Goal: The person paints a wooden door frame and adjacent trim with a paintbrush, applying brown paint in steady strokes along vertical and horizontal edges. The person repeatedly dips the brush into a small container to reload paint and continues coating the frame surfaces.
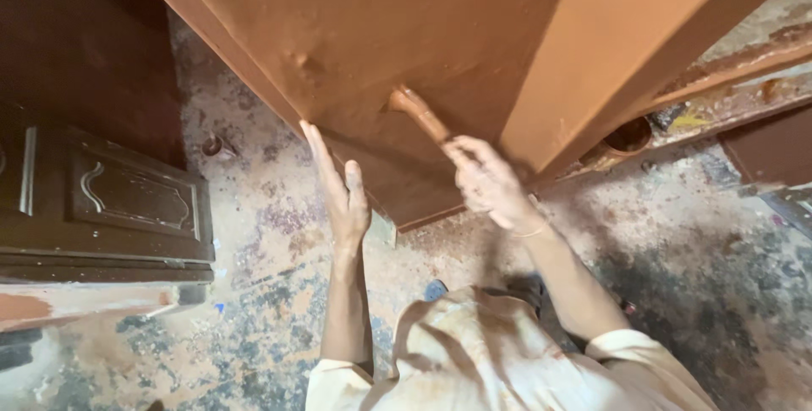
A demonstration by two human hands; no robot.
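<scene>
A large metal door panel coated in wet reddish-brown paint fills the top of the head view. My right hand is shut on the handle of a paintbrush, whose bristle end presses against the panel. My left hand is flat and open, with its fingers resting along the panel's lower left edge. Both forearms reach up from my paint-stained cream shirt.
A dark brown carved wooden door stands at the left. The concrete floor is blotched with old paint. A small round tin sits under a painted frame rail at the right.
</scene>
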